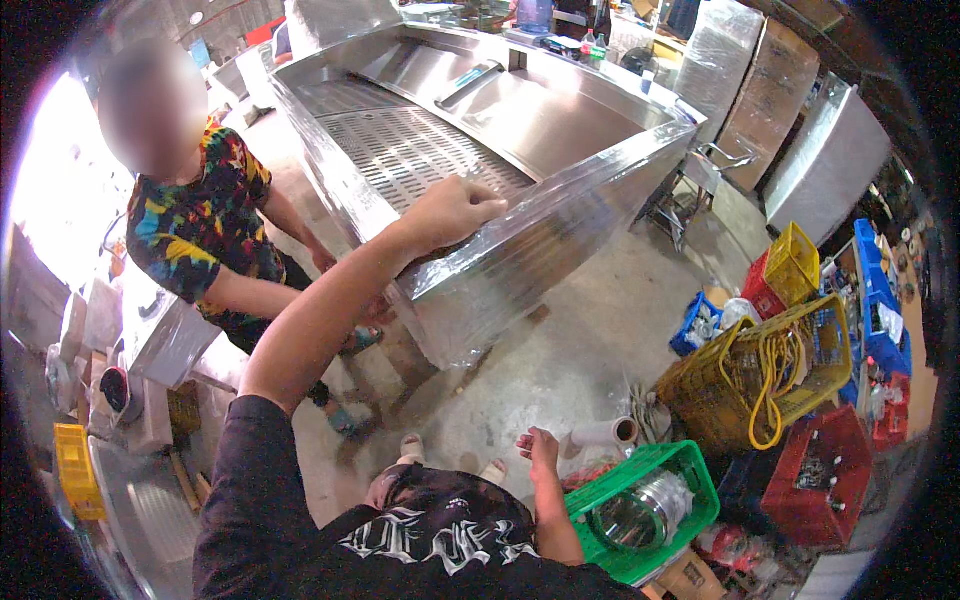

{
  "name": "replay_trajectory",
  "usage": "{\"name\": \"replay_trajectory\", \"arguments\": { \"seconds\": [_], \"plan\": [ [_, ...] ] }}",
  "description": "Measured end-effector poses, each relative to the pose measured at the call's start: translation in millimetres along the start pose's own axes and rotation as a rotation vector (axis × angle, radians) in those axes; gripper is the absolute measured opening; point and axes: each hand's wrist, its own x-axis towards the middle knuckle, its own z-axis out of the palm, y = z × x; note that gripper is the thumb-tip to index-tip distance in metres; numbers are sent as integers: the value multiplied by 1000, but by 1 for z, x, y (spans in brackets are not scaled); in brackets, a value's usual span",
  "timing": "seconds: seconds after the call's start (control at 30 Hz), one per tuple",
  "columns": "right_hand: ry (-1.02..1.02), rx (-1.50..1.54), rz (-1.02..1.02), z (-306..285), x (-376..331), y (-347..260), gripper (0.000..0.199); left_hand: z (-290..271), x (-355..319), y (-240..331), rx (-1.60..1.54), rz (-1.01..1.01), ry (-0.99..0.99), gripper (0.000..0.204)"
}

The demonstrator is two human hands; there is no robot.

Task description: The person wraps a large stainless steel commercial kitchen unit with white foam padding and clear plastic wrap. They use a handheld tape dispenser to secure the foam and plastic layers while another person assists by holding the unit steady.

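A big stainless steel hood-like unit [560, 110] with a slotted panel [410, 145] stands before me, its sides covered in clear plastic film [520, 265]. My left hand [455, 212] rests on its near rim, fingers curled in. Whether film is pinched in them is hidden. Low at my right side hangs my right hand [540, 447], loosely closed, and I see nothing in it. It is nearest to a white tube [600, 433] and a green crate [715, 490] holding a shiny round metal part [635, 520].
At the left, a co-worker [205, 210] in a colourful shirt reaches toward the unit's near left corner. Yellow crates [700, 400] with a yellow cable [768, 400], a red crate [820, 470] and blue bins [880, 300] crowd the right. Wrapped panels [830, 160] lean at the far right.
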Motion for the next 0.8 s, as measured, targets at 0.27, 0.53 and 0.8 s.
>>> {"name": "replay_trajectory", "arguments": {
  "seconds": [0.27, 0.53, 0.8],
  "plan": [
    [-21, -17, 25, 6, -6, -10, 26, 1, 6, 2, 96, -53, -68, 60],
    [17, -62, 12, -3, 0, -10, 30, 6, 3, 6, -34, -39, -59, 65],
    [15, -60, 8, -6, 3, -7, 29, 6, -1, 18, 23, -38, -61, 66]
  ]
}}
